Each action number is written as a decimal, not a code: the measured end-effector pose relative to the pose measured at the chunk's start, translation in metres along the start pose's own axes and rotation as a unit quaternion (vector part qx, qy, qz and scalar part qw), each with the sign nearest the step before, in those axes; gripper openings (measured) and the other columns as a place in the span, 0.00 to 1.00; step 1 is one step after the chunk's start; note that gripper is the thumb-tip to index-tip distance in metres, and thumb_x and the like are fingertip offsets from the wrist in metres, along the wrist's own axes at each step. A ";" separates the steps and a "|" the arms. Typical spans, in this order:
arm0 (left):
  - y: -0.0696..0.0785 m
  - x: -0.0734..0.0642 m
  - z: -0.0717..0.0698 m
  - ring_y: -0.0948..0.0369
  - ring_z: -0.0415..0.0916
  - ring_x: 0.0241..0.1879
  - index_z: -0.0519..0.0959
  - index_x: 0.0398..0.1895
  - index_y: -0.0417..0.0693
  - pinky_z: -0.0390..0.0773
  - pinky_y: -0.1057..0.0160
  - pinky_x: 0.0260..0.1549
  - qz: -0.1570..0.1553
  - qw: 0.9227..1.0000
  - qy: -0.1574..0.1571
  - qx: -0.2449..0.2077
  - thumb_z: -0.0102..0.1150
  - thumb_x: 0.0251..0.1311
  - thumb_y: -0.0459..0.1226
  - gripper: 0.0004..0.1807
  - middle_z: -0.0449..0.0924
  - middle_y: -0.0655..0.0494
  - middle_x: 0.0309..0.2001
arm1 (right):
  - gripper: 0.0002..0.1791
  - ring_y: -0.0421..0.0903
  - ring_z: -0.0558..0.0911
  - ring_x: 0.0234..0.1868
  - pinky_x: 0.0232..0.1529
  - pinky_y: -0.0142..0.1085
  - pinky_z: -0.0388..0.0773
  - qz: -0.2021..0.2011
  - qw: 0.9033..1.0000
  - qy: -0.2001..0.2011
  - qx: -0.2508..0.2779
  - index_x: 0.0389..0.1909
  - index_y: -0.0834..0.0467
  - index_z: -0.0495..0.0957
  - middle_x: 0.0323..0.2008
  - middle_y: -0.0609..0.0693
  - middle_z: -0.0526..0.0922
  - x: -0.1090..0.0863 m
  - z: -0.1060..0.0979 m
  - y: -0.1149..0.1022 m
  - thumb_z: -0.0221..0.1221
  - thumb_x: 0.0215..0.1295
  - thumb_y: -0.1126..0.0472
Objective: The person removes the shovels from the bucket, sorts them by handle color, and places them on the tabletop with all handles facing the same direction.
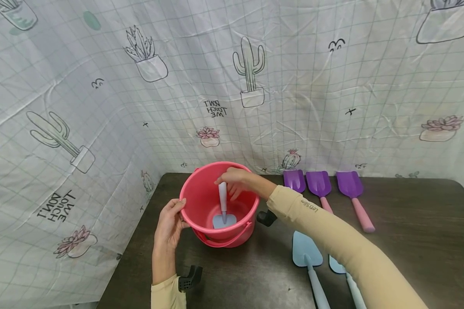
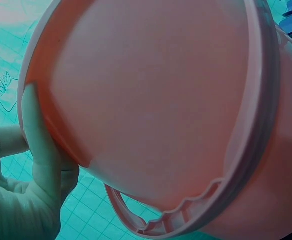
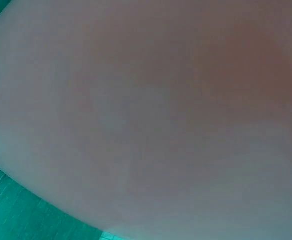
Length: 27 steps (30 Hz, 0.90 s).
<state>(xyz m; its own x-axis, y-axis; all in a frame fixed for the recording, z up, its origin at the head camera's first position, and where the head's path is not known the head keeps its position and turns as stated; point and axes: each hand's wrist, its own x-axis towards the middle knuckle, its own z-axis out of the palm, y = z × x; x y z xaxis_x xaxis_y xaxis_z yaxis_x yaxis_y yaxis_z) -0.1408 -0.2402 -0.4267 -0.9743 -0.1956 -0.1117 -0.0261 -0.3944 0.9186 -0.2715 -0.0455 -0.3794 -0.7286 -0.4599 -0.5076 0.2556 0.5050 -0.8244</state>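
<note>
A pink bucket (image 1: 218,165) stands on the dark table with its mouth tilted toward the head camera and its handle (image 1: 222,245) hanging at the front. My left hand (image 1: 170,223) grips the left rim; in the left wrist view its thumb (image 2: 38,130) lies inside the wall. Inside the bucket is a small shovel (image 1: 224,219) with a light blue blade, blade down near the bottom. My right hand (image 1: 237,179) reaches over the rim and pinches the top of the shovel's pale handle. In the right wrist view the bucket's blurred wall (image 3: 146,125) hides that hand.
To the right, three purple shovels (image 1: 349,184) with pink handles lie by the back edge, partly behind my right sleeve. Two light blue shovels (image 1: 307,249) lie nearer the front. A cactus-print cloth (image 1: 294,94) hangs behind and at the left.
</note>
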 end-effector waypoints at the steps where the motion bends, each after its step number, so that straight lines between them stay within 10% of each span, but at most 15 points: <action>1: 0.000 0.000 0.000 0.58 0.82 0.22 0.67 0.38 0.39 0.82 0.60 0.20 0.000 1.000 0.000 0.000 0.53 0.67 0.34 0.08 0.78 0.46 0.28 | 0.32 0.66 0.76 0.54 0.49 0.53 0.77 0.013 1.000 -0.002 0.013 0.61 0.67 0.62 0.51 0.68 0.74 0.001 0.001 -0.001 0.61 0.60 0.58; 12: 0.000 0.000 -0.002 0.57 0.82 0.24 0.66 0.40 0.39 0.82 0.60 0.20 -0.001 1.000 -0.002 0.002 0.52 0.68 0.34 0.07 0.78 0.46 0.29 | 0.39 0.71 0.59 0.66 0.63 0.59 0.60 0.076 0.987 -0.047 0.134 0.70 0.68 0.49 0.66 0.72 0.57 0.009 0.004 -0.003 0.56 0.65 0.57; 27: 0.001 0.000 0.000 0.56 0.83 0.25 0.67 0.40 0.38 0.82 0.61 0.20 -0.004 1.000 0.009 0.000 0.53 0.67 0.34 0.08 0.78 0.43 0.32 | 0.40 0.70 0.59 0.66 0.63 0.58 0.61 0.098 0.983 -0.042 0.147 0.70 0.66 0.50 0.67 0.71 0.57 0.010 0.008 -0.005 0.58 0.63 0.56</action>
<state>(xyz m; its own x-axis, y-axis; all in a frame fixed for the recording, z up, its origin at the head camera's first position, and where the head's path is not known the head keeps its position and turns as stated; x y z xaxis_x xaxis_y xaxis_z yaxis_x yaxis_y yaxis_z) -0.1412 -0.2413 -0.4258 -0.9700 -0.2079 -0.1259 -0.0342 -0.3963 0.9175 -0.2751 -0.0592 -0.3823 -0.5950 -0.4405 -0.6723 0.5675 0.3621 -0.7395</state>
